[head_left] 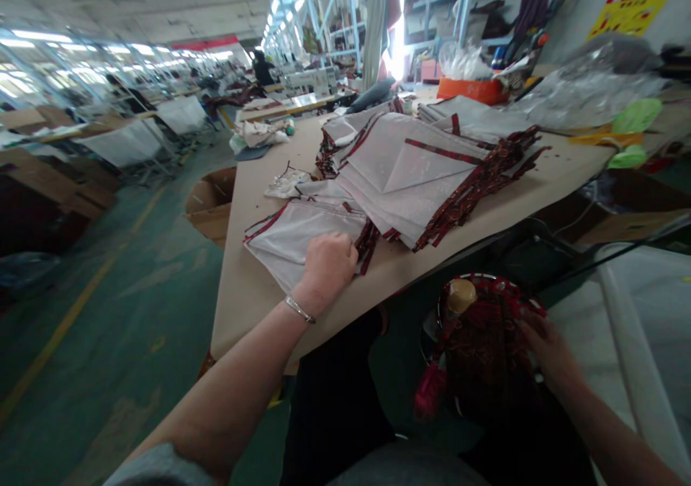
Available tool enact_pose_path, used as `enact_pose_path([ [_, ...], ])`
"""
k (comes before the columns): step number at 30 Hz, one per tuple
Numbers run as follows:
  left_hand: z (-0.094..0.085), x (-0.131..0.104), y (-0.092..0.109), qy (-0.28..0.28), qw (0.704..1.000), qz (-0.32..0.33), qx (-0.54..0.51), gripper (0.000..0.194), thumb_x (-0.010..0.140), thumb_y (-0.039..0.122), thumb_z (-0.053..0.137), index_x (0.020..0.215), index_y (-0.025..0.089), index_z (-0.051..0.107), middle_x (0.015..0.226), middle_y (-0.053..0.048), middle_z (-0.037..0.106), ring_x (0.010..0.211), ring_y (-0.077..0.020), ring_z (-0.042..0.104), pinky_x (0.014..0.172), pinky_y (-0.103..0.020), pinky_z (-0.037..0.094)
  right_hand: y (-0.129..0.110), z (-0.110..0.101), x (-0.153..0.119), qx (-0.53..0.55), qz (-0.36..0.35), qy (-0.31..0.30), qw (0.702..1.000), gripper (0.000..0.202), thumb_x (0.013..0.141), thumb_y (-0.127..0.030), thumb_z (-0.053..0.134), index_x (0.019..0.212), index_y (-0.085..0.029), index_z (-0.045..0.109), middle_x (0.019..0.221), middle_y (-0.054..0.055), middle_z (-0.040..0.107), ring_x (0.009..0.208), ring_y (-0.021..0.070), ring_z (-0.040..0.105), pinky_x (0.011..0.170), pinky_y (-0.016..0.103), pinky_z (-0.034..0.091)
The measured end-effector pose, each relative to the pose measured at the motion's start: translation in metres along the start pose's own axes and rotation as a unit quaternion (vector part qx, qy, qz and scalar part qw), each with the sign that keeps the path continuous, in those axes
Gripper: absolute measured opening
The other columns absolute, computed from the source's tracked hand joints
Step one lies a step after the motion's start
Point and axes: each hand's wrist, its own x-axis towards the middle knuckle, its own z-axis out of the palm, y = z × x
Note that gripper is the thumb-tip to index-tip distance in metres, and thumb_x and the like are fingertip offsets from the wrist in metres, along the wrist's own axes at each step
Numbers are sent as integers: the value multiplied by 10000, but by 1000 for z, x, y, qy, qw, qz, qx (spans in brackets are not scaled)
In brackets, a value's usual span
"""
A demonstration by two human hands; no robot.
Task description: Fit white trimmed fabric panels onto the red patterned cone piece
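Note:
My left hand [329, 261] rests fingers-down on a white fabric piece with red trim [286, 235] lying near the front edge of the tan worktable [242, 284]. Just right of it lies a stack of similar white pieces edged with dark red patterned strips [410, 176]. My right hand [548, 349] is low beside my lap, touching a heap of dark red patterned fabric [486, 349] in a round container below the table edge. Whether its fingers grip the fabric I cannot tell.
More folded white pieces [469, 115] lie farther back with clear plastic bags [583, 83], an orange box [467, 88] and green items [634, 122]. A cardboard box [210, 201] stands on the green floor at left. Other tables and distant people fill the hall.

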Motion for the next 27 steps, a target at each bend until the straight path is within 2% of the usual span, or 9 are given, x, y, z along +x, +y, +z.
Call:
enact_pose_path([
  [3,-12,-1,-10,20,997,-19,-78,282,848,206,424,747,137,678,771,-101,693,719,-208,612,675,-321,401,-72,-16,-13,62,-41,22,997,394,773,-496,592,1020,-199,672,1000,113,705,907,266,668,805,390,520],
  [5,-27,-7,-17,24,987,-19,-158,276,835,208,433,715,142,672,692,-60,670,664,-177,591,643,-291,398,-131,-23,-33,101,-163,30,981,299,828,-444,605,1011,-218,676,937,76,707,833,213,665,755,327,523],
  [6,-36,-11,-20,16,980,-14,-196,269,829,213,442,695,146,666,644,-35,646,633,-160,575,621,-274,392,-159,-24,-45,99,-260,44,959,235,874,-395,567,993,-226,679,914,53,702,814,185,656,752,302,518],
  [9,-63,-26,-30,-37,961,12,-274,255,827,233,470,687,152,666,563,18,582,556,-118,522,557,-234,365,-229,-7,-77,76,-512,-77,852,182,927,-228,511,1031,-224,660,1011,37,670,926,149,626,834,270,498],
  [12,-79,-40,-39,-86,951,37,-296,255,843,263,487,734,152,689,578,22,594,548,-104,512,540,-222,363,-270,36,-91,32,-627,-153,763,254,919,-190,535,1156,-184,623,1099,75,630,1053,183,555,945,323,452],
  [15,-78,-50,-47,-112,944,33,-310,265,855,287,502,736,150,695,607,6,622,576,-109,536,556,-222,392,-288,87,-90,-62,-661,-198,721,309,867,-210,630,1174,-179,629,1177,96,608,1133,239,492,1004,397,387],
  [18,-69,-66,-54,-115,934,-1,-338,252,860,326,529,815,156,709,672,-10,665,598,-121,568,587,-240,447,-291,125,-89,-143,-649,-257,701,133,905,-226,583,963,-184,695,1024,71,664,1015,224,542,917,374,387],
  [24,-44,-123,-57,131,940,-33,-313,351,823,363,652,1115,172,623,1144,-97,658,1093,-219,596,979,-393,476,-282,140,-95,-135,-636,-251,717,151,921,-225,550,858,-169,676,903,55,668,909,208,559,819,323,358],
  [27,-31,-144,-50,191,941,-30,-278,387,811,278,677,1169,174,573,1189,-107,623,1146,-220,571,1021,-420,460,-279,137,-97,-121,-646,-249,712,157,924,-232,546,859,-172,675,904,54,666,896,207,550,825,321,347],
])
